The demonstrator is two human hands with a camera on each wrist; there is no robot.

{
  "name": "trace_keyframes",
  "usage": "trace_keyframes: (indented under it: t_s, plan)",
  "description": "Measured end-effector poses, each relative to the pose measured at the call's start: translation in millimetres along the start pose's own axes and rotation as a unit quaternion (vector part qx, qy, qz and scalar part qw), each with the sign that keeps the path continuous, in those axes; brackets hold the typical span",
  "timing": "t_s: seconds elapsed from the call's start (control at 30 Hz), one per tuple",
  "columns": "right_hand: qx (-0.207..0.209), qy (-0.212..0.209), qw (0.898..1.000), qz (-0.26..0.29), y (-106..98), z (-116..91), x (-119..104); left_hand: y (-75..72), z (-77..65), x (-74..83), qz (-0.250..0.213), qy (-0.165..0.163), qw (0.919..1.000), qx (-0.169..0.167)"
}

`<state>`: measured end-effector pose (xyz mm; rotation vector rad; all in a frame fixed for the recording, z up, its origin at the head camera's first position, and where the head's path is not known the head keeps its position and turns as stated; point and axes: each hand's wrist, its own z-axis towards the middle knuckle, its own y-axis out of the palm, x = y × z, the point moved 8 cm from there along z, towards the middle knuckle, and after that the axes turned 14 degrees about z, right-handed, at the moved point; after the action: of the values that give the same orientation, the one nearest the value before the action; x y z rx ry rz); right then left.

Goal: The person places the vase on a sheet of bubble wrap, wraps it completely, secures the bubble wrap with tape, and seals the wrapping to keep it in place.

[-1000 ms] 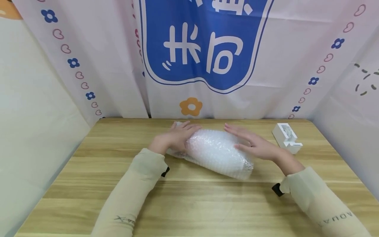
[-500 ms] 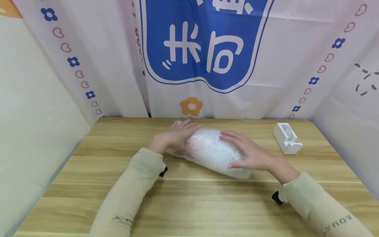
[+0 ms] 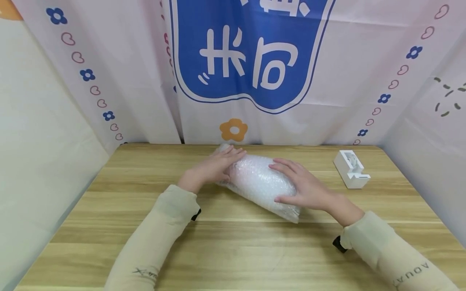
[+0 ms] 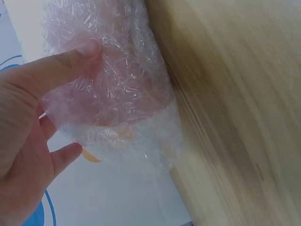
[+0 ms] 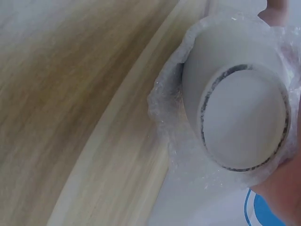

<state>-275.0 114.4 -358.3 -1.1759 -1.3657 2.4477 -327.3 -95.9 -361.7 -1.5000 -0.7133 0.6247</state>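
Observation:
A bundle of clear bubble wrap lies slantwise near the back of the tabletop. Inside it, the right wrist view shows a pale cylinder, its round end ringed with dark specks; pinkish colour shows through the wrap towards the other end. My left hand grips the bundle's far left end, thumb on the near side in the left wrist view and the other fingers partly hidden behind. Across the right end my right hand holds the wrap, fingers over the top and thumb along the near side.
A small white tape dispenser stands at the back right of the wooden table. Behind the table's back edge hangs a printed cloth. Pale walls close in both sides.
My right hand has moved left and spread over the bundle's right end. The bundle has turned slightly, its left end going farther back and its right end shifting left.

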Motion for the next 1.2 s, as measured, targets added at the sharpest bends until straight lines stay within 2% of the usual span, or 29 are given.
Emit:
trace_keyframes:
  t_s: [0.17, 0.33, 0.63, 0.87, 1.0, 1.13, 1.2]
  plan:
    - [-0.005, -0.004, 1.0, 0.013, -3, 2, 4, -2.0, 0.7, 2.3, 0.014, -0.008, 0.9998, -0.006]
    - [-0.03, -0.005, 0.999, 0.019, -5, 5, 12, -1.2, -1.7, 5.4, 0.049, -0.006, 0.9987, -0.011]
    - [-0.069, -0.033, 0.997, -0.005, -8, 4, 13, 2.2, -16.2, 13.3, 0.095, 0.017, 0.9953, 0.001]
    - [-0.069, -0.04, 0.996, -0.039, -9, 2, 17, 5.8, -27.7, 14.4, 0.124, 0.024, 0.9918, 0.018]
    - [-0.066, -0.026, 0.996, -0.05, -11, -1, 21, 7.2, -32.3, 17.1, 0.118, 0.032, 0.9918, 0.037]
    - [-0.057, 0.014, 0.997, -0.046, -13, -4, 27, 7.7, -36.0, 22.0, 0.1, 0.056, 0.9907, 0.073]
    - [-0.048, 0.036, 0.997, -0.043, -15, -5, 29, 7.7, -38.3, 24.8, 0.108, 0.062, 0.9882, 0.09]
